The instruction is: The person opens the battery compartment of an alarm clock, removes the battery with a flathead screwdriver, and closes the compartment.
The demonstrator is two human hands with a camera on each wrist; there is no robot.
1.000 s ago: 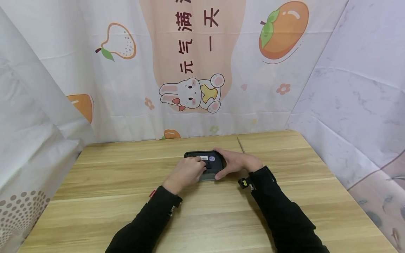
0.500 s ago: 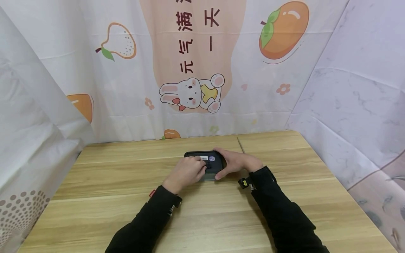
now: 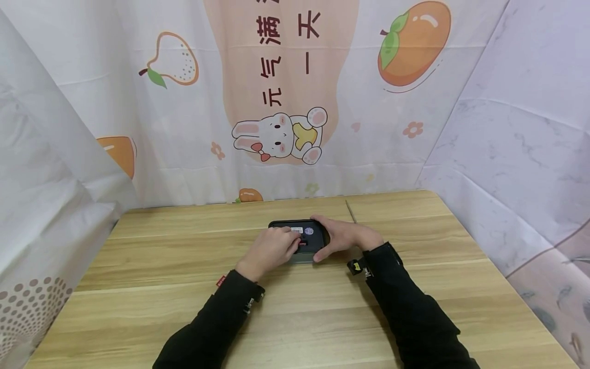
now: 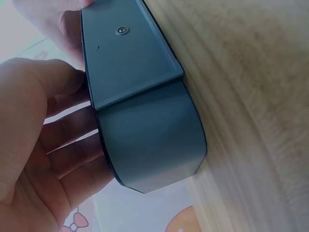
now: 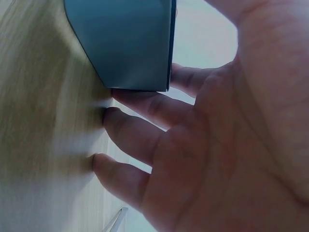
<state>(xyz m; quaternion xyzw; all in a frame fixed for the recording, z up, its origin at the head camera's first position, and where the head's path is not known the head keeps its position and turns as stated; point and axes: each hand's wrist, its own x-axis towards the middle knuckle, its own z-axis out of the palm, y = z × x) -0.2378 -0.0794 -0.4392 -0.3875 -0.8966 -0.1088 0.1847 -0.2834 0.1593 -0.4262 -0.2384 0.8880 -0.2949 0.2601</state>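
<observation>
On the black-faced device (image 3: pixel 313 244), the fingertips of the left hand (image 3: pixel 270 250) have been shifted slightly and a red patch (image 3: pixel 302 243) exposed. Its long axis is laid from hand to hand, one end clasped by the right hand (image 3: pixel 343 237); whether anything is pinched by the left cannot be told. Wood-grain table (image 3: pixel 304 318) is spread beneath, printed curtain (image 3: pixel 180 133) beyond.
</observation>
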